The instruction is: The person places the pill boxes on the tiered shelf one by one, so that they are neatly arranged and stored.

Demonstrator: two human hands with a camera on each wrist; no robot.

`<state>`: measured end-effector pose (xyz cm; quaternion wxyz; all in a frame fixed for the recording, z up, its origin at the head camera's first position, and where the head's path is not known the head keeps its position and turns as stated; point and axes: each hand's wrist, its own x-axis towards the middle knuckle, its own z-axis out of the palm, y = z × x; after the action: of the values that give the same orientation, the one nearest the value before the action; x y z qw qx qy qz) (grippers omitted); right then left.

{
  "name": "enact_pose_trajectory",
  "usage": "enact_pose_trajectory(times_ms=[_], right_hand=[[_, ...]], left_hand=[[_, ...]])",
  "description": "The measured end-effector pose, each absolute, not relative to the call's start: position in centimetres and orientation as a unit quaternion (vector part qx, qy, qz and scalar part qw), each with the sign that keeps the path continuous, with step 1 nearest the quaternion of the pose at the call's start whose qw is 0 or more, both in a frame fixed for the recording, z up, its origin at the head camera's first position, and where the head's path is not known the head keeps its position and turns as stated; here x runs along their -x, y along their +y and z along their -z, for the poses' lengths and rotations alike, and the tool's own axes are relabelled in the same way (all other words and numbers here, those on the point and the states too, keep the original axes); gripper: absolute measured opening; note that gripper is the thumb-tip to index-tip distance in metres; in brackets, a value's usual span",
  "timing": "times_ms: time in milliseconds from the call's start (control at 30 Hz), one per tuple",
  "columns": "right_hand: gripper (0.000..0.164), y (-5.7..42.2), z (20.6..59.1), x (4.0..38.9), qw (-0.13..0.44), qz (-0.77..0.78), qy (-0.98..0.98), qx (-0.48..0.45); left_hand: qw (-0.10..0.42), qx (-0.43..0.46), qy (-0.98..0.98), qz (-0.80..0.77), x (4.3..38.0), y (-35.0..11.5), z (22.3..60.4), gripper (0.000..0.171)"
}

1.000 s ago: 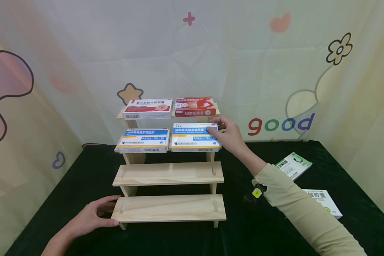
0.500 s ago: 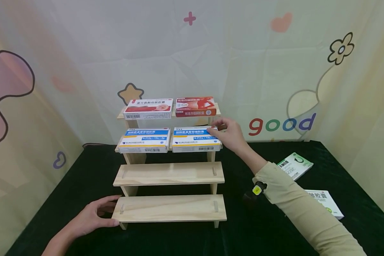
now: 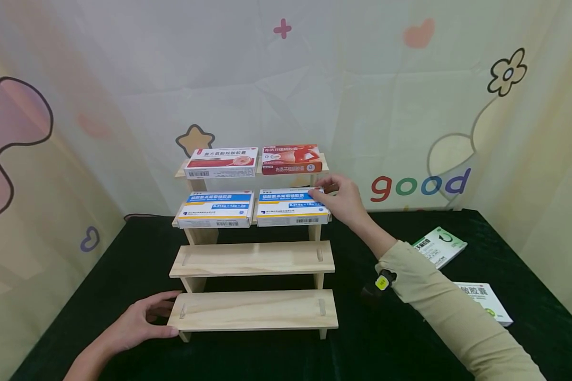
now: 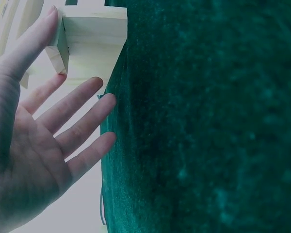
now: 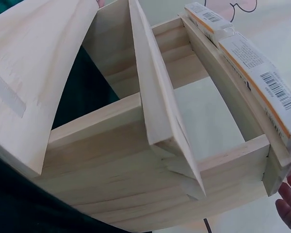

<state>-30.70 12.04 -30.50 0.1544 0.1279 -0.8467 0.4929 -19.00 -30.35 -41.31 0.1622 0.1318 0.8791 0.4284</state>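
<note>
A stepped wooden display rack (image 3: 255,309) stands in the middle of the head view. On its second tier from the top lie two blue-and-white medicine boxes side by side, a left one (image 3: 214,209) and a right one (image 3: 291,210). My right hand (image 3: 342,203) holds the right box at its far right corner, thumb on top; the other fingers are partly hidden behind it. At the lowest tier, my left hand (image 3: 135,325) pinches the left end of the board between thumb and forefinger. Its other fingers (image 4: 82,133) spread out free in the left wrist view.
On the top tier lie a white-and-red medicine box (image 3: 221,161) and a red one (image 3: 291,159). A green-and-white box (image 3: 440,246) and a white box (image 3: 483,302) rest on the dark green cloth (image 3: 248,360) at the right, partly behind the sleeve. A printed curtain (image 3: 314,95) hangs behind.
The right blue-and-white box has tipped down from a raised tilt to lie level with its neighbour on the tier. My left hand has kept its place on the lowest board.
</note>
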Motion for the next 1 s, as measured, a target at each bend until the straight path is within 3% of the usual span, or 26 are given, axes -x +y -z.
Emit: enact_pose_trajectory(times_ms=[567, 1000], right_hand=[[0.037, 14.4, 29.7, 30.1, 0.183, -0.442, -0.863, -0.161], [0.042, 18.2, 29.3, 29.3, 0.145, -0.387, -0.891, -0.187]], left_hand=[[0.156, -0.130, 0.886, -0.417, 19.0, -30.3, 41.2, 0.068], [0.157, -0.134, 0.882, -0.423, 18.9, -30.3, 41.4, 0.069]])
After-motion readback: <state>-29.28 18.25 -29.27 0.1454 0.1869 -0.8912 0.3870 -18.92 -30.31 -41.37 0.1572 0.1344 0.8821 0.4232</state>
